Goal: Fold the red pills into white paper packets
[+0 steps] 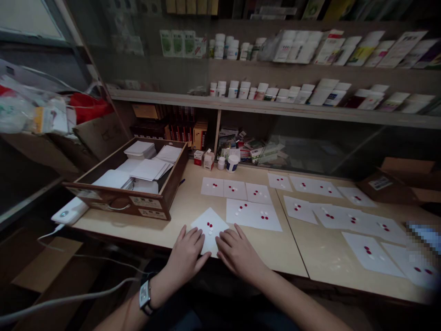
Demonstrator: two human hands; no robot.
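A square sheet of white paper (pixel 203 220), turned cornerwise, lies at the table's front edge. On it rest red tablets (pixel 210 225) and white tablets (pixel 210 231) in a small group. My left hand (pixel 186 253) lies over the sheet's left corner, fingers stretched out and thumb pointing toward the middle. Opposite it, my right hand (pixel 237 248) touches the right corner with its fingers extended and palm down. Neither hand grips anything that I can see. Just beyond, more paper sheets (pixel 253 223) bear similar red and white tablets.
A wooden drawer (pixel 167 207) full of stacked white papers (pixel 148 169) stands at the left. Behind are small medicine boxes (pixel 208 160) and a white jar (pixel 232 163). Several sheets with tablets (pixel 374 257) cover the right side, near an opened carton (pixel 386 181). Bottle-lined shelves (pixel 310 110) rise behind.
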